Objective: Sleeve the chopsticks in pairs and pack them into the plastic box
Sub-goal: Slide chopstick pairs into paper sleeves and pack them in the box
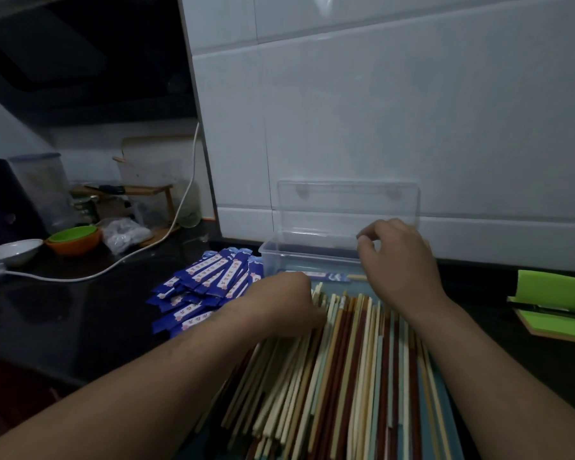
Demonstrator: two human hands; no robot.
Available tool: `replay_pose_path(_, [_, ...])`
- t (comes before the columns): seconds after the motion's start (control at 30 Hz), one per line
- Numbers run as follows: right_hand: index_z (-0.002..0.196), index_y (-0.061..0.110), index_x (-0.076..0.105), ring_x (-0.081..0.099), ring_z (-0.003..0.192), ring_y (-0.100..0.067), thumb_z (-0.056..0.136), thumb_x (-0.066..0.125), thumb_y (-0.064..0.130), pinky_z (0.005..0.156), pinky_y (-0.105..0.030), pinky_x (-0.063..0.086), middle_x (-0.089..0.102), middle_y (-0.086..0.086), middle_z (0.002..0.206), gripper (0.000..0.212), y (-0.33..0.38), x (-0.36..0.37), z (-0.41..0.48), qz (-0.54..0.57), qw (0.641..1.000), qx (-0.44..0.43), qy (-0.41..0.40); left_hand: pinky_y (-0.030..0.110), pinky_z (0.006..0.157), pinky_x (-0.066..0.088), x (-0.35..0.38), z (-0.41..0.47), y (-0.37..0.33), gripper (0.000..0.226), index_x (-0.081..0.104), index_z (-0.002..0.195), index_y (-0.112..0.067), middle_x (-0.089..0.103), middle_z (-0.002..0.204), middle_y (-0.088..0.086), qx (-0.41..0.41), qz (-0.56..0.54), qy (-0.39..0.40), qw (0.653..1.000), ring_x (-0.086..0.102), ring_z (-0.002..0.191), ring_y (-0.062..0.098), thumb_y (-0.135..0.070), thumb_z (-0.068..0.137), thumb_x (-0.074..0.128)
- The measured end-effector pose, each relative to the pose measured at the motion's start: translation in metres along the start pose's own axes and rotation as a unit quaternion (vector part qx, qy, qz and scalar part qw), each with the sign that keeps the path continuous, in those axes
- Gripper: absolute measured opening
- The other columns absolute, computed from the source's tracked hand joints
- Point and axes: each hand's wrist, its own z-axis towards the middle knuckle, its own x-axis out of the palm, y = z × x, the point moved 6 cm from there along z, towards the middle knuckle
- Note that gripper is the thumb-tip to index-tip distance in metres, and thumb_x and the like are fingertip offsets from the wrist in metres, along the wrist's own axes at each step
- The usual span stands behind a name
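Loose chopsticks [346,376] heap on the desk [63,310] before the open plastic box [279,257], blue sleeves [206,283] piled left. Left hand [286,307] rests on chopsticks, grip hidden; right hand [399,260] hovers over the box, loosely curled, seemingly empty. One sleeved pair [316,275] lies inside.

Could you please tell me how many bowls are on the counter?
3: a white bowl at far left, and beside it a green bowl nested in an orange bowl. More may hide among the clutter.

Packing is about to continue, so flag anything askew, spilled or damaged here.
Nothing damaged or spilled. The blue sleeves lie in a splayed heap left of the plastic box, and the loose chopsticks fan out unevenly.
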Motion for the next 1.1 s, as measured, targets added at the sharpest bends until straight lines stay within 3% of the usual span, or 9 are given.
replay_pose_path(0.13, [0.096, 0.021, 0.071, 0.055, 0.092, -0.012, 0.102, 0.055, 0.024, 0.077, -0.035, 0.048, 0.063, 0.007, 0.093, 0.018, 0.014, 0.006, -0.005, 0.035, 0.998, -0.048, 0.013, 0.037, 0.070, 0.056, 0.002, 0.006, 0.002, 0.030, 0.055, 0.081, -0.023, 0.060, 0.079, -0.001, -0.033, 0.038, -0.006, 0.999, 0.063, 0.075, 0.018, -0.046, 0.096, 0.065])
replay_pose_path(0.23, [0.092, 0.022, 0.070, 0.055, 0.085, -0.010, 0.100, 0.057, 0.023, 0.073, -0.032, 0.044, 0.061, 0.009, 0.089, 0.016, 0.019, 0.014, -0.007, 0.042, 0.997, -0.063, 0.034, 0.045, 0.084, 0.061, 0.001, 0.008, 0.004, 0.028, 0.057, 0.083, -0.021, 0.062, 0.083, 0.002, -0.040, 0.012, 0.007, 0.999, 0.068, 0.085, 0.023, -0.044, 0.098, 0.064])
replay_pose_path(0.37, [0.092, 0.020, 0.071, 0.059, 0.082, -0.010, 0.101, 0.058, 0.024, 0.073, -0.033, 0.050, 0.064, 0.007, 0.088, 0.017, 0.018, 0.018, -0.008, 0.075, 0.994, -0.058, 0.048, 0.039, 0.079, 0.058, -0.006, 0.003, 0.006, 0.029, 0.068, 0.093, -0.015, 0.068, 0.086, 0.006, -0.027, -0.064, 0.022, 0.997, 0.068, 0.081, 0.022, -0.040, 0.104, 0.059])
replay_pose_path(0.47, [0.085, 0.020, 0.068, 0.061, 0.076, -0.010, 0.102, 0.058, 0.027, 0.069, -0.035, 0.053, 0.066, 0.005, 0.080, 0.022, 0.016, 0.019, -0.009, 0.120, 0.990, -0.009, 0.074, 0.042, 0.082, 0.059, -0.022, -0.004, 0.005, 0.029, 0.070, 0.102, -0.012, 0.074, 0.088, 0.006, -0.015, -0.139, 0.000, 0.990, 0.074, 0.088, 0.027, -0.035, 0.107, 0.053])
replay_pose_path(0.57, [0.084, 0.016, 0.066, 0.066, 0.065, -0.017, 0.104, 0.056, 0.039, 0.064, -0.038, 0.054, 0.069, 0.000, 0.075, 0.032, 0.016, 0.024, -0.010, 0.174, 0.974, 0.073, 0.125, 0.037, 0.071, 0.057, -0.032, -0.009, 0.004, 0.026, 0.064, 0.107, -0.011, 0.073, 0.078, 0.003, -0.003, -0.285, -0.035, 0.958, 0.074, 0.070, 0.018, -0.034, 0.109, 0.051])
replay_pose_path(0.73, [0.088, 0.015, 0.071, 0.053, 0.047, -0.012, 0.107, 0.049, 0.048, 0.045, -0.021, 0.040, 0.063, 0.003, 0.061, 0.044, 0.021, 0.038, -0.017, 0.297, 0.918, 0.157, 0.211, 0.034, 0.062, 0.047, -0.031, -0.010, -0.007, 0.030, 0.061, 0.103, -0.003, 0.059, 0.071, 0.006, 0.043, -0.404, -0.047, 0.912, 0.058, 0.057, 0.017, -0.031, 0.110, 0.050])
replay_pose_path(0.83, [0.088, 0.009, 0.069, 0.045, 0.046, -0.011, 0.104, 0.057, 0.043, 0.041, -0.020, 0.035, 0.055, -0.002, 0.063, 0.040, 0.016, 0.044, -0.018, 0.390, 0.878, 0.207, 0.186, 0.029, 0.057, 0.043, -0.028, -0.010, -0.013, 0.034, 0.062, 0.110, 0.003, 0.057, 0.070, 0.007, 0.062, -0.413, -0.039, 0.908, 0.053, 0.055, 0.016, -0.027, 0.112, 0.047])
replay_pose_path(0.93, [0.090, 0.009, 0.072, 0.042, 0.046, -0.010, 0.105, 0.059, 0.031, 0.040, -0.019, 0.030, 0.052, -0.002, 0.064, 0.030, 0.013, 0.045, -0.016, 0.452, 0.849, 0.230, 0.145, 0.021, 0.051, 0.044, -0.024, -0.013, -0.014, 0.031, 0.063, 0.108, -0.003, 0.056, 0.071, 0.006, 0.062, -0.412, -0.030, 0.909, 0.052, 0.051, 0.012, -0.028, 0.112, 0.044])
replay_pose_path(1.1, [0.101, 0.006, 0.073, 0.047, 0.047, -0.010, 0.107, 0.056, 0.029, 0.040, -0.021, 0.034, 0.053, -0.004, 0.069, 0.029, 0.002, 0.025, -0.007, 0.458, 0.857, 0.228, 0.053, 0.026, 0.058, 0.041, -0.010, -0.018, -0.001, 0.035, 0.068, 0.110, -0.012, 0.052, 0.070, -0.002, 0.047, -0.390, -0.010, 0.919, 0.047, 0.059, 0.010, -0.038, 0.111, 0.045])
